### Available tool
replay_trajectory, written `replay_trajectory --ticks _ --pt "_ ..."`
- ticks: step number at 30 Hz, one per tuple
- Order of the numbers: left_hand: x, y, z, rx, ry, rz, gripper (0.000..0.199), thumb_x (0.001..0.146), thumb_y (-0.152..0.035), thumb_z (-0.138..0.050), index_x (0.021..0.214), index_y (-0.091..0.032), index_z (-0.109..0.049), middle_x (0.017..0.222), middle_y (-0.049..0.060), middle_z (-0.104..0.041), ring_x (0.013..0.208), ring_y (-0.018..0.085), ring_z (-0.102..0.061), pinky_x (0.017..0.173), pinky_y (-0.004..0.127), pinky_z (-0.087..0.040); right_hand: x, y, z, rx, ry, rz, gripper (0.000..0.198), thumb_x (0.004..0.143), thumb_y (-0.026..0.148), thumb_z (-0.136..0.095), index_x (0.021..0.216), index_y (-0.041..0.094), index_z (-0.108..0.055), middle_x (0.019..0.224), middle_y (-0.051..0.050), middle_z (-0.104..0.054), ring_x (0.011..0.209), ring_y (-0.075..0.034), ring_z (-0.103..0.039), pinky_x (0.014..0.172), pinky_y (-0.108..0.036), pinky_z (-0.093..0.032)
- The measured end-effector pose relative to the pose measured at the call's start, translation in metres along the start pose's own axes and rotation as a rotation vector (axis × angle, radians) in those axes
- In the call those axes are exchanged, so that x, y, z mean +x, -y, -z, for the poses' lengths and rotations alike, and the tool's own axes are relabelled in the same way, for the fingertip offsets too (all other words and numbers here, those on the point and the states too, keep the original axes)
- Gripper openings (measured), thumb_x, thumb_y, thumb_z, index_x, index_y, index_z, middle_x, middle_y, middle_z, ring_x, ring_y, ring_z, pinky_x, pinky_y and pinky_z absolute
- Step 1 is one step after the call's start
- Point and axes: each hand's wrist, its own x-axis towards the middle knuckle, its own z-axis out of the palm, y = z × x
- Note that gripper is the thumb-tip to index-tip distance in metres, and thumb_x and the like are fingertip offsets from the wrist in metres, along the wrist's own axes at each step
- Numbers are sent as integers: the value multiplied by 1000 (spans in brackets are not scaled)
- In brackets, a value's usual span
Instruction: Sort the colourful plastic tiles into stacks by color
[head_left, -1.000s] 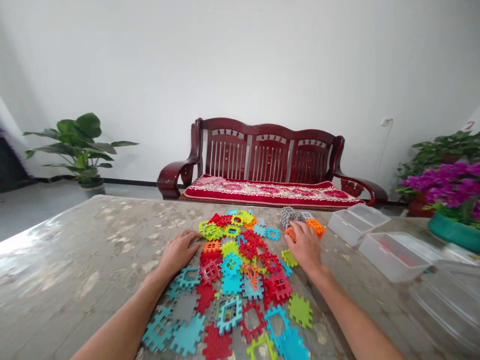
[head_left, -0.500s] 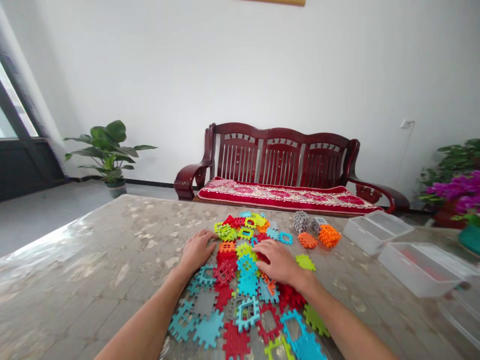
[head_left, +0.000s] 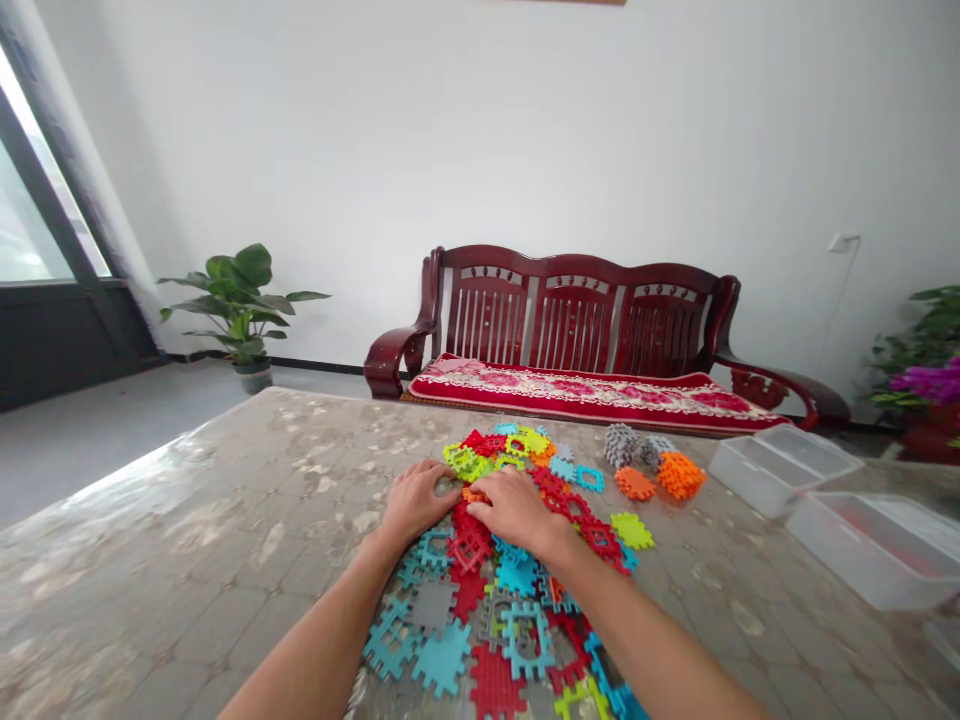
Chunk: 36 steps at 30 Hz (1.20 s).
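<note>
A heap of interlocking plastic tiles with notched edges lies on the table, in red, blue, grey, lime and orange. My right hand (head_left: 514, 507) reaches over the middle of it, with thumb and fingers closed on an orange tile (head_left: 471, 495) that is mostly covered. To its left, my left hand (head_left: 421, 497) rests at the heap's edge, thumb and fingers apart, close to the same orange tile. Red tiles (head_left: 470, 548) lie just below both hands. Nearer to me are a grey tile (head_left: 433, 606) and a blue frame tile (head_left: 526, 640).
Stacked orange tiles (head_left: 681, 475) and grey tiles (head_left: 622, 445) stand at the right. Beyond them are clear plastic boxes (head_left: 862, 560). A plastic-covered table (head_left: 247, 540) spreads out leftward. A wooden bench (head_left: 570, 310) stands behind it, and a potted plant (head_left: 244, 300) at the left.
My right hand has moved left across the heap to the orange tile, uncovering red tiles on the right. My left hand stays beside the heap. The view has shifted slightly left.
</note>
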Motion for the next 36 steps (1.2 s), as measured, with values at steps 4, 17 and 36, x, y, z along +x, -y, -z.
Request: replay_trajectory --ticks 4,17,36 --pt "0 -1 1 -17 5 -19 27 80 -40 -65 103 -29 -74 116 2 -71 113 24 -62 100 35 -42 -3 1 -3 -68 -27 45 23 96 30 -52 101 23 -73 103 -7 -75 99 -22 -64 89 -33 -44" --pt "4 9 -3 -11 36 -54 30 83 -31 -54 108 -29 -71 121 2 -69 115 22 -62 101 34 -44 -83 -116 26 269 -543 -309 31 96 30 -42 106 25 -71 111 -5 -74 106 -21 -65 97 -34 -47" --pt "9 22 -10 46 10 -132 37 84 -41 -48 109 -28 -71 119 3 -71 113 23 -64 101 33 -47 -145 -156 1 184 -382 -456 38 80 27 -61 117 19 -67 121 -9 -68 116 -26 -58 104 -39 -42"
